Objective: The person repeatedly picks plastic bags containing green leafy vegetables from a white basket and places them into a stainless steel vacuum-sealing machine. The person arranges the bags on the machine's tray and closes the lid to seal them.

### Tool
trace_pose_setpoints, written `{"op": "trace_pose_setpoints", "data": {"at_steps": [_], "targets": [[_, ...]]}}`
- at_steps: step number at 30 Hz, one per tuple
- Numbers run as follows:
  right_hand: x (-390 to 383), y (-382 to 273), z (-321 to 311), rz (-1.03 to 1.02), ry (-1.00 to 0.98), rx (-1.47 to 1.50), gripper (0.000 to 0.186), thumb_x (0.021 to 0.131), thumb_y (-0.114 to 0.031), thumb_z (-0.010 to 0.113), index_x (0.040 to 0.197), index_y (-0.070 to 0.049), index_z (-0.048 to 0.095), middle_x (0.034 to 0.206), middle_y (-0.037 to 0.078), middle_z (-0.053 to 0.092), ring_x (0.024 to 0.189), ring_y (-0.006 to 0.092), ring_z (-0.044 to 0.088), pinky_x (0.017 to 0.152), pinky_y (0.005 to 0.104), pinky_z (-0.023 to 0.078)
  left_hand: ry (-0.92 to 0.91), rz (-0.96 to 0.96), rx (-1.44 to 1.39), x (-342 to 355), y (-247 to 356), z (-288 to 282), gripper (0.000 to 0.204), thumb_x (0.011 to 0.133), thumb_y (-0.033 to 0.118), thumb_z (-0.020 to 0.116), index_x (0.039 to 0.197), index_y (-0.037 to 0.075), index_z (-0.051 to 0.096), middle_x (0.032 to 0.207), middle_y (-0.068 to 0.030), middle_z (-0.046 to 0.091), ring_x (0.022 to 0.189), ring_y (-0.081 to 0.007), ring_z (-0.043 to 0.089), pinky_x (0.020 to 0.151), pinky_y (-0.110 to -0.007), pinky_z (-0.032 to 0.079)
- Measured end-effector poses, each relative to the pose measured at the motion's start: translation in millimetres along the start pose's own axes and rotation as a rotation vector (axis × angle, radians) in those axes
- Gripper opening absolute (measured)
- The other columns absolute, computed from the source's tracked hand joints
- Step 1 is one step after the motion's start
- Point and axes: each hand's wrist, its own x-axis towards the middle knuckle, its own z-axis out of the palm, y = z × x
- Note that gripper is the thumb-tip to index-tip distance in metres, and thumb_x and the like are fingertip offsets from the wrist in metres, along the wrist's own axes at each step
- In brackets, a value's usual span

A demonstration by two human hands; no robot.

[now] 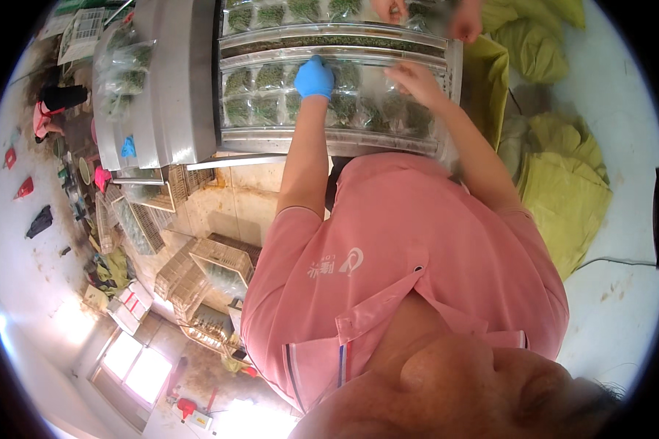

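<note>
While we lean over the steel machine (170, 88), our left hand (314, 77), in a blue glove, presses flat with fingers spread on the clear film sheet of green-filled pouches (271, 106) lying across the machine's bed. Our right hand (416, 79) is bare and rests open, fingers loosely apart, on the same sheet further to the right, clamped on nothing. The two hands sit well apart from each other. At the far edge, another person's hands (465, 22) touch the sheet. Yellow-green sacks (564, 190) lie to the right, and wire crates (223, 260) stand on the floor at left.
</note>
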Motion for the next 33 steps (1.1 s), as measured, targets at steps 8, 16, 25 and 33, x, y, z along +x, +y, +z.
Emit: {"op": "trace_pose_setpoints", "data": {"at_steps": [8, 16, 25, 33], "targets": [[-39, 34, -10, -0.256, 0.101, 0.012, 0.028, 0.093, -0.025, 0.066, 0.108, -0.003, 0.067, 0.102, 0.006, 0.068, 0.1, 0.0166, 0.061, 0.089, 0.0308, 0.046, -0.125, 0.22, -0.295, -55, 16, -46, 0.029, 0.082, 0.023, 0.073, 0.105, 0.006, 0.068, 0.091, -0.0155, 0.071, 0.079, -0.0342, 0.068, 0.072, -0.043, 0.055], [-45, 2, -6, -0.243, 0.068, 0.121, 0.023, 0.096, -0.024, 0.062, 0.105, -0.004, 0.065, 0.104, 0.003, 0.068, 0.098, 0.0119, 0.058, 0.089, 0.0291, 0.046, -0.468, 0.031, -1.036, -103, 37, -29, 0.034, 0.089, 0.02, 0.072, 0.119, 0.006, 0.065, 0.103, -0.0043, 0.067, 0.086, -0.011, 0.061, 0.073, -0.027, 0.052], [-28, 25, -2, -0.146, 0.166, 0.188, 0.027, 0.092, -0.025, 0.063, 0.108, -0.004, 0.063, 0.096, 0.006, 0.071, 0.084, 0.0141, 0.063, 0.078, 0.0301, 0.05, -0.353, 0.083, -0.843, -77, 36, -12, 0.031, 0.09, 0.027, 0.07, 0.11, 0.004, 0.068, 0.084, -0.0095, 0.068, 0.071, -0.0208, 0.064, 0.068, -0.033, 0.052], [-17, 32, 22, -0.153, 0.259, -0.534, 0.023, 0.087, -0.013, 0.058, 0.105, -0.002, 0.068, 0.092, 0.026, 0.067, 0.088, 0.0448, 0.063, 0.08, 0.0532, 0.049, -0.188, 0.298, 0.065, -41, 48, 6, 0.026, 0.087, 0.03, 0.061, 0.105, 0.015, 0.071, 0.101, -0.017, 0.07, 0.093, -0.0383, 0.066, 0.081, -0.049, 0.053]]}}
